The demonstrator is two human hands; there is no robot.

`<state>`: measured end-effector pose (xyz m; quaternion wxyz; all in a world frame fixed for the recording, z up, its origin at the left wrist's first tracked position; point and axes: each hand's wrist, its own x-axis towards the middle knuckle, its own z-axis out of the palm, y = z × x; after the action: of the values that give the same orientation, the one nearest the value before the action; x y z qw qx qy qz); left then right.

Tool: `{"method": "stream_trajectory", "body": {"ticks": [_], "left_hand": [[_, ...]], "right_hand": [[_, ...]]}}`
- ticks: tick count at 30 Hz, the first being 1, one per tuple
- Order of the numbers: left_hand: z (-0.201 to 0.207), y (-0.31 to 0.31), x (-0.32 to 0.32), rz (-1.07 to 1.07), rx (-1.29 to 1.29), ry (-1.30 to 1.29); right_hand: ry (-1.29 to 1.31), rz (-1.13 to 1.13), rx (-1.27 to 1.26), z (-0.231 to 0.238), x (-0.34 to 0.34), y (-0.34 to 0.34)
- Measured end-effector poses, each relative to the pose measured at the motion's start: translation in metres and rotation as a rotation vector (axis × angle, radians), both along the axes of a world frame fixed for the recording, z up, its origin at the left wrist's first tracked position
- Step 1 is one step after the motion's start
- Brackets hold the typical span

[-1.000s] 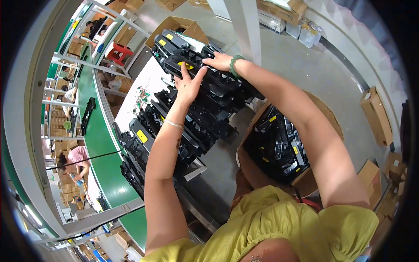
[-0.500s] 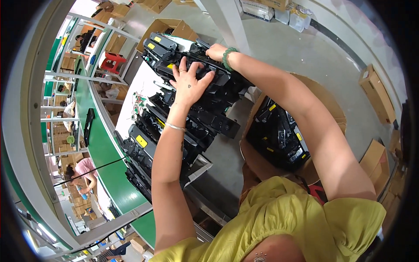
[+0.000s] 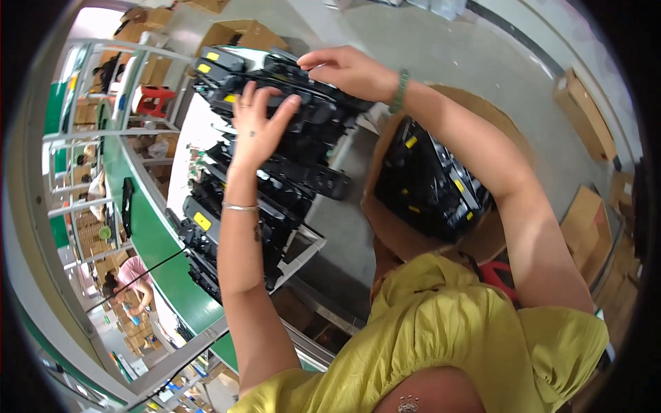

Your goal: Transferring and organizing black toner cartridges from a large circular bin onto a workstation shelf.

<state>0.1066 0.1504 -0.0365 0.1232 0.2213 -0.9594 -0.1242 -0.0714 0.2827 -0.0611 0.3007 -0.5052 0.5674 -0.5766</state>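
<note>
Bending at the far left, a co-worker in a pink top (image 3: 133, 272) is partly seen past a green surface (image 3: 196, 303), on which a long black part (image 3: 127, 206) lies. Farther off is a red stool (image 3: 153, 100). On the white table (image 3: 189, 134), black plastic units (image 3: 303, 175), some with yellow labels, are crowded side by side ahead of the person. Over their middle, the left hand (image 3: 256, 134) has its fingers spread and grips nothing. Beyond the units is an open cardboard box (image 3: 261, 43). At their far right edge, the right hand (image 3: 352, 72) has its fingers loosely bent; I cannot tell whether they grip anything. Nearer and to the right, a big carton (image 3: 396, 227) holds more black parts (image 3: 441, 193), and a tall box (image 3: 584, 113) is at the far right
</note>
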Motion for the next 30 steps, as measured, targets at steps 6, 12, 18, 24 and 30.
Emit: {"method": "stream_trajectory", "body": {"ticks": [6,12,18,24,30], "left_hand": [[0.047,0.113,-0.012,-0.106,0.135,0.382],[-0.166,0.244,-0.051,-0.213,1.018,-0.011],[-0.526,0.205,-0.08,0.015,0.571,-0.366],[-0.614,0.186,-0.178,0.136,0.199,-0.578],[-0.654,0.162,-0.188,0.255,0.286,-0.397]], "right_hand": [[-0.433,-0.345,0.187,-0.119,-0.028,0.176],[-0.403,-0.678,1.077,-0.382,0.04,0.368],[0.402,-0.694,1.039,-0.499,0.001,0.362],[0.984,-0.46,0.734,-0.573,-0.142,0.391],[0.731,-0.45,1.05,-0.6,-0.144,0.383]]}}
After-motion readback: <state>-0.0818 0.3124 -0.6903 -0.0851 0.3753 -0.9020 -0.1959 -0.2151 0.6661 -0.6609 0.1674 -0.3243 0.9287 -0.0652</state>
